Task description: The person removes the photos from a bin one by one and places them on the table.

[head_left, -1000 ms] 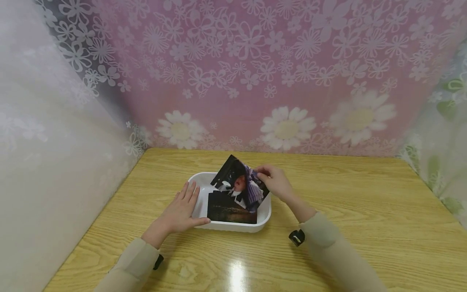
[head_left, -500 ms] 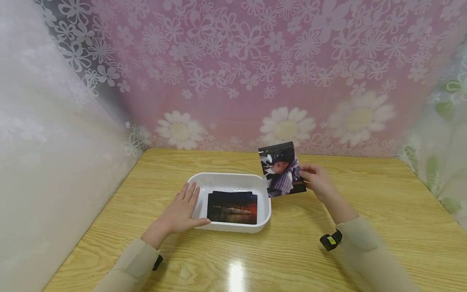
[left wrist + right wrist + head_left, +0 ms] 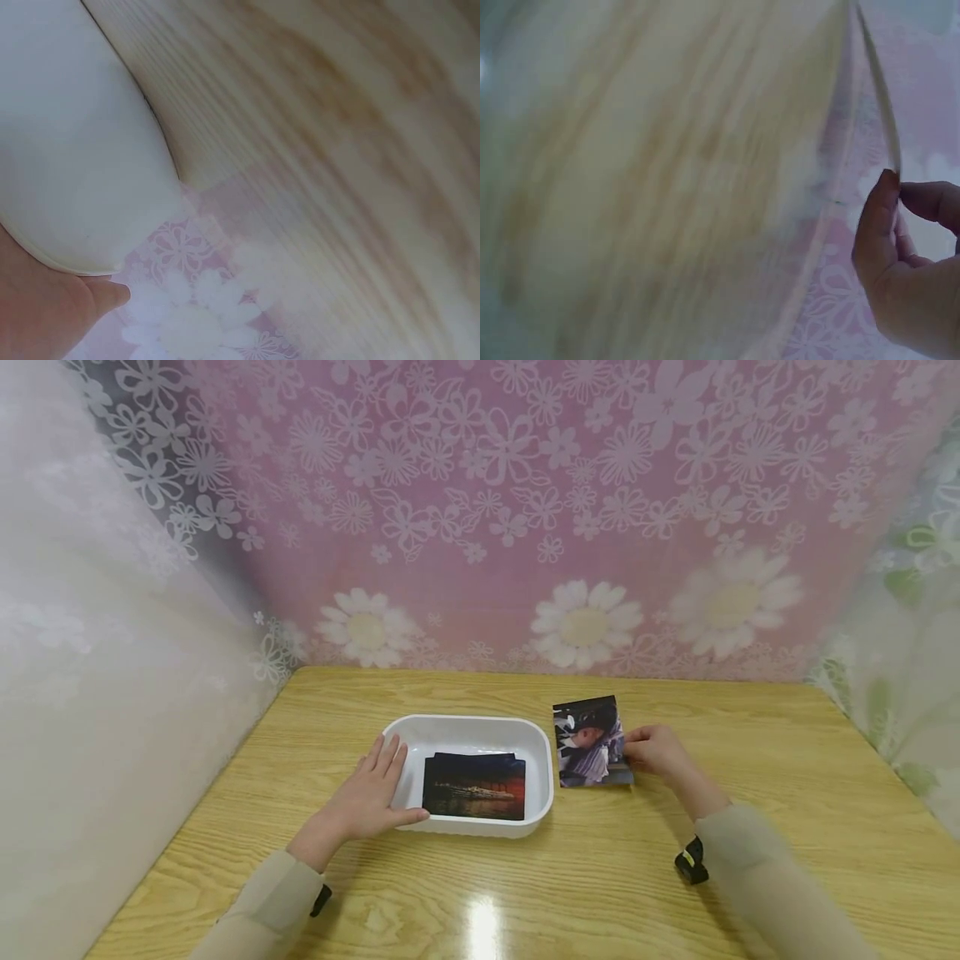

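My right hand (image 3: 660, 752) pinches the right edge of a photo print (image 3: 592, 742) with a dark and purple picture. The print is just right of a white plastic tub (image 3: 546, 777), low over the table. Seen edge-on in the right wrist view, the photo (image 3: 881, 94) is a thin strip between thumb and fingertips of the right hand (image 3: 907, 262). Inside the tub lies a small stack of photos (image 3: 474, 787), the top one showing a lit ship on dark water. My left hand (image 3: 367, 797) rests with straight fingers on the tub's left rim.
The wooden table (image 3: 450, 893) carries the tub near its middle. A pink floral cloth (image 3: 480, 527) rises behind its back edge, with pale floral sheets at the left and right sides.
The purple photo has been lifted out of the tub, carried right and then lowered beside it, turning more upright. The ship photo is now uncovered. My left hand has stayed on the tub.
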A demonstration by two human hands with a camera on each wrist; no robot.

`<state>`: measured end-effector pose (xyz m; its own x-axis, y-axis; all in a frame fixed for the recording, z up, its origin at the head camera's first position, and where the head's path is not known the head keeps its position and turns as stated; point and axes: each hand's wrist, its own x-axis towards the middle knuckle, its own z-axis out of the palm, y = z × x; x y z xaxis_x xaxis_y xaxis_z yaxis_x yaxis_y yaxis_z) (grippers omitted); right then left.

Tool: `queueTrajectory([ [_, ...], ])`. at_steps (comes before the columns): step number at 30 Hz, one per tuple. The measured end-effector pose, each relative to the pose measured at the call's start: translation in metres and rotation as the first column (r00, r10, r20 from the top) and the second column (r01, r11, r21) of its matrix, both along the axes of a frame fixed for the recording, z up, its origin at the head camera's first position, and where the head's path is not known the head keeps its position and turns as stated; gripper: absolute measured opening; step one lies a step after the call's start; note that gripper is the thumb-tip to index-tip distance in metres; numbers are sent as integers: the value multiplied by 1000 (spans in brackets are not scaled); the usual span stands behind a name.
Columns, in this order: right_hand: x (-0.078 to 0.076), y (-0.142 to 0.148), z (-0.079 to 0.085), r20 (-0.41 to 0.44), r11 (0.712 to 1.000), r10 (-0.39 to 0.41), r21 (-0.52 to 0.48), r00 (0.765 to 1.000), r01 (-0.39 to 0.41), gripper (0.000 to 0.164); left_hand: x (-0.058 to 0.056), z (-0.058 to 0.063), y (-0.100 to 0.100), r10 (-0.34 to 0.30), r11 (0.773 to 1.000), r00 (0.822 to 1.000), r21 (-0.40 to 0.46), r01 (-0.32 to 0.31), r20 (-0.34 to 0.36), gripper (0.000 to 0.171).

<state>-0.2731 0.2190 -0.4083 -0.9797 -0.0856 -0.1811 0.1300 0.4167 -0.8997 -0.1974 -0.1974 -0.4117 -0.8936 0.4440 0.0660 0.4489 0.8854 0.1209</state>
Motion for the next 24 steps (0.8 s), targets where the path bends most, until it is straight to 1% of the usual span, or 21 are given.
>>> queueTrajectory([
  [2,-2,0,-5,-14,996,13,90,1000,-11,29,0,0,0,2,1000,1000,-1,-2,0,101],
  [4,-5,-2,-7,-38,982,32,187,999,-25,28,0,0,0,3,1000,1000,0,-3,0,101],
  [7,-7,-5,-8,-92,939,73,343,993,-37,25,0,0,0,6,1000,1000,-1,-6,1,101],
  [10,-8,-7,-9,-134,900,116,432,984,-47,20,0,0,0,3,1000,1000,4,-3,1,101],
  [14,-8,-9,-11,-159,877,146,477,976,-54,15,1,0,0,0,1000,1000,6,0,-3,102],
  [16,-8,-9,-13,-165,870,164,488,973,-64,14,1,1,0,1,1000,1000,5,-1,-1,102],
  [19,-7,-11,-13,-174,866,185,494,967,-77,28,1,1,0,0,1000,1000,7,0,-2,102],
  [21,-7,-11,-13,-165,862,191,500,968,-85,36,1,1,0,-1,1000,1000,10,1,-1,102],
  [22,-7,-12,-12,-157,860,190,503,969,-87,35,1,1,0,-1,1000,1000,8,1,-2,102],
  [24,-5,-13,-9,-151,855,181,512,972,-80,22,1,1,0,-1,1000,1000,8,2,-5,102],
])
